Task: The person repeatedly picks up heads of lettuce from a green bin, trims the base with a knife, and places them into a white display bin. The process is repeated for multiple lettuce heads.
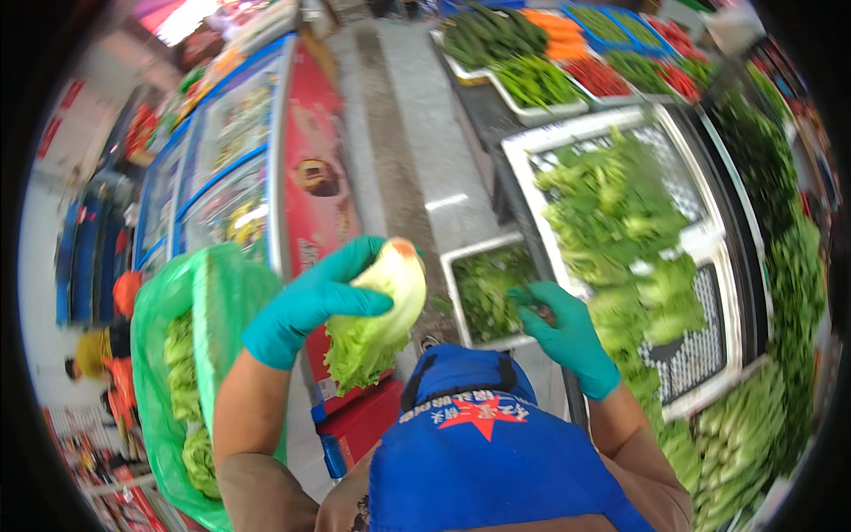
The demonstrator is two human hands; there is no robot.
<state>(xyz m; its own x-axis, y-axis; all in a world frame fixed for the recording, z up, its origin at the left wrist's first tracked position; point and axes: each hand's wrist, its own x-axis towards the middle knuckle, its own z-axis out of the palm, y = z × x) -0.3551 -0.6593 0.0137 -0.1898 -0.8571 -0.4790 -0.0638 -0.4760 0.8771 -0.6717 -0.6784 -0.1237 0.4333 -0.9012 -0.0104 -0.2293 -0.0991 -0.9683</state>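
My left hand [316,302], in a teal glove, grips a head of leaf lettuce [392,309] with its pale, browned stem end up and its frilly leaves hanging. In a matching glove, my right hand [568,336] is held with curled fingers above the right edge of a low white crate [449,286]. A small dark patch shows at those fingers, too blurred to tell whether they hold anything. Loose green leaves [492,289] lie in that crate. Left of my left arm, a green plastic bag [216,292] contains several lettuce heads [183,369].
White crates [528,179] with leafy greens [611,199] and lettuce stand on the right-hand stand. Beyond are trays of green peppers [535,83], carrots [555,33] and cucumbers [495,36]. A red-sided chest freezer [312,139] borders the grey aisle [432,126]. A person [96,352] is at far left.
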